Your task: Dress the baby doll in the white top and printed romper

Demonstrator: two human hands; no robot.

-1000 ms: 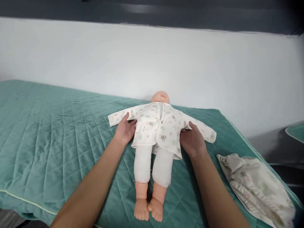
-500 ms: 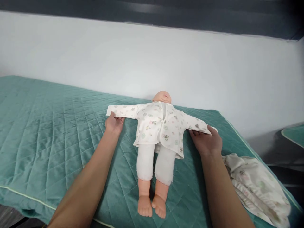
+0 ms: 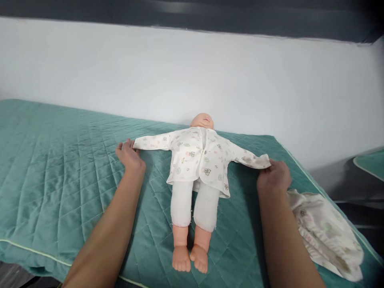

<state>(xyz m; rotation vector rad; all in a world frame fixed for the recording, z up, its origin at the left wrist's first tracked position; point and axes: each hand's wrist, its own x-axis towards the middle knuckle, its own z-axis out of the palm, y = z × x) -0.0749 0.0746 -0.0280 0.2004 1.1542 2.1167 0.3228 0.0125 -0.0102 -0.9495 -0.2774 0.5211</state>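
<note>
A baby doll (image 3: 195, 208) lies on its back on a green quilted mattress (image 3: 60, 168), head toward the wall, bare feet toward me. It wears a white printed shirt (image 3: 198, 160) with both sleeves spread out sideways. My left hand (image 3: 129, 157) rests at the cuff of the left-side sleeve, fingers curled and touching the cuff end. My right hand (image 3: 273, 178) is at the cuff of the right-side sleeve, fingers curled against the fabric. Whether either hand pinches the cloth is hidden.
A crumpled printed garment (image 3: 325, 234) lies on the mattress at the right, beside my right forearm. A white wall (image 3: 192, 76) runs behind the doll's head. The mattress edge and a dark floor show at far right.
Both hands slid outward along the sleeves from beside the doll's torso to the cuffs. The sleeves now lie straighter and fully spread.
</note>
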